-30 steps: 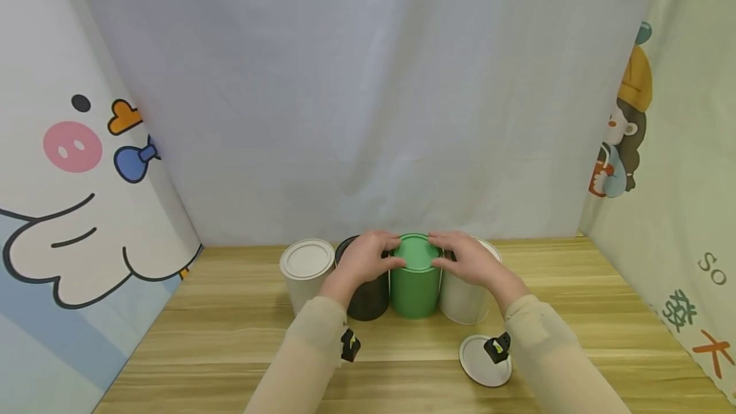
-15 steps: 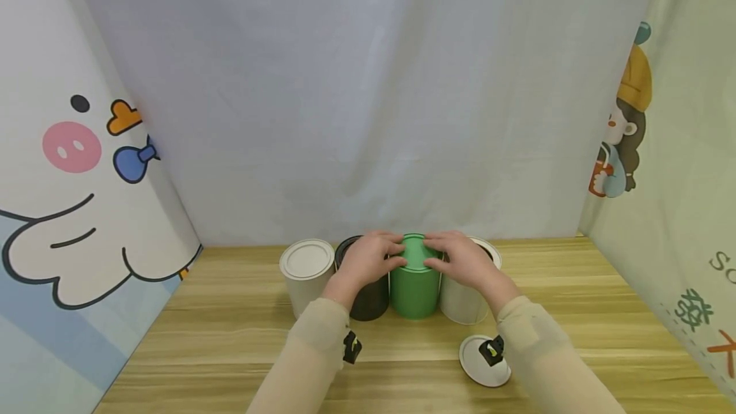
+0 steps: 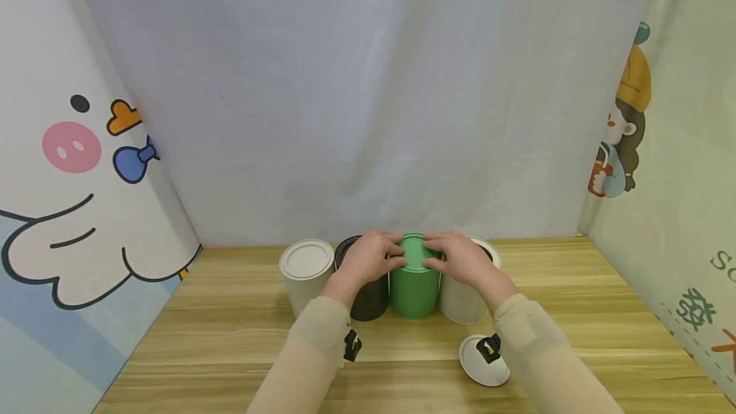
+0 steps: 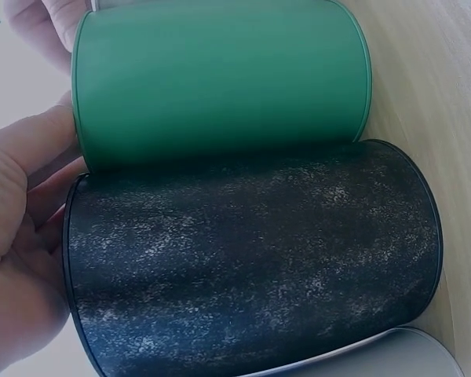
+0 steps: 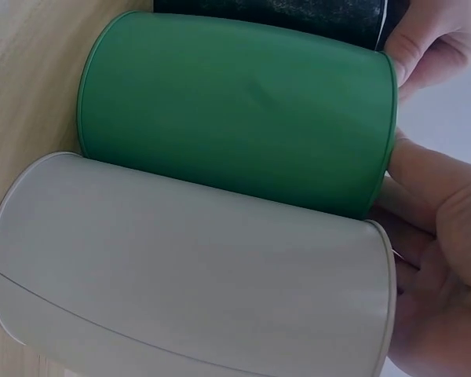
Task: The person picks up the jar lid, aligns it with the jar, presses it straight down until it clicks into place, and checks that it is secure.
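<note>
A green tin [image 3: 414, 292] stands upright in a row of tins, its green lid [image 3: 414, 252] seated on top. Over the left side of that lid, my left hand [image 3: 368, 257] rests its thumb and fingertips just inside the rim. My right hand [image 3: 462, 259] touches the lid's right side in the same way, mirrored. Both palms hang above the neighbouring tins: a black tin [image 4: 251, 259] under the left, a white tin [image 5: 196, 267] under the right. The white tin's top is partly hidden by my right hand, and a dark opening shows beside it.
Another white tin [image 3: 306, 260], with its lid on, stands at the left end of the row. A loose white lid [image 3: 483, 366] lies on the wooden table [image 3: 230, 337] near my right sleeve. A pale curtain [image 3: 287, 114] hangs behind the tins.
My right hand has slid slightly left, farther onto the green lid. The left fingertips have shifted a little inward too. The tins and the loose lid stay put.
</note>
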`<action>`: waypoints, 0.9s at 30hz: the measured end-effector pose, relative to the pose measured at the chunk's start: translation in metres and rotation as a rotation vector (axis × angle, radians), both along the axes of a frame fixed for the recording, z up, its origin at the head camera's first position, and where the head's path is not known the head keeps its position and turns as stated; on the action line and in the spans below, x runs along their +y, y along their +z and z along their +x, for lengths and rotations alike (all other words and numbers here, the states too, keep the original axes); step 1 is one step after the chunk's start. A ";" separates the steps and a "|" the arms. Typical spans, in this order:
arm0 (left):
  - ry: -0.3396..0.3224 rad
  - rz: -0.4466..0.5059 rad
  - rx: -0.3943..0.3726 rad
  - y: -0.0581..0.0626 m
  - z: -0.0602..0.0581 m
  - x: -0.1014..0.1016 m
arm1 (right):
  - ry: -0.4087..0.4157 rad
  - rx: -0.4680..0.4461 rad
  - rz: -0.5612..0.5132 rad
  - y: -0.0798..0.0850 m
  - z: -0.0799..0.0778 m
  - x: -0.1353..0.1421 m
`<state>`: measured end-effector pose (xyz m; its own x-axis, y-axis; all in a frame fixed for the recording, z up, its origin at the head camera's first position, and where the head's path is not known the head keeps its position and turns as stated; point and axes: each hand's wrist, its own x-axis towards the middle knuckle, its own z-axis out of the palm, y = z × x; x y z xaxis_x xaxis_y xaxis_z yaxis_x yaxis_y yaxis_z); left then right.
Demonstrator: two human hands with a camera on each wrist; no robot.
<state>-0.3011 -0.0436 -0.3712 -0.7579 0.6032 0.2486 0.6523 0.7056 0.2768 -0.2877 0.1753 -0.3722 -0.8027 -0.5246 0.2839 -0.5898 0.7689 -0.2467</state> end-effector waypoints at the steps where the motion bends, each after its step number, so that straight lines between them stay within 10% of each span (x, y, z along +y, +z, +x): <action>1: -0.001 -0.001 0.001 0.000 0.000 0.000 | 0.000 -0.001 0.003 0.000 0.000 0.000; 27: -0.022 -0.009 -0.058 0.001 -0.003 -0.002 | 0.020 -0.024 0.084 0.005 0.001 -0.001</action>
<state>-0.3039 -0.0451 -0.3700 -0.7575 0.6219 0.1987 0.6506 0.6939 0.3085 -0.2870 0.1743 -0.3673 -0.7979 -0.5615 0.2194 -0.5999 0.7757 -0.1961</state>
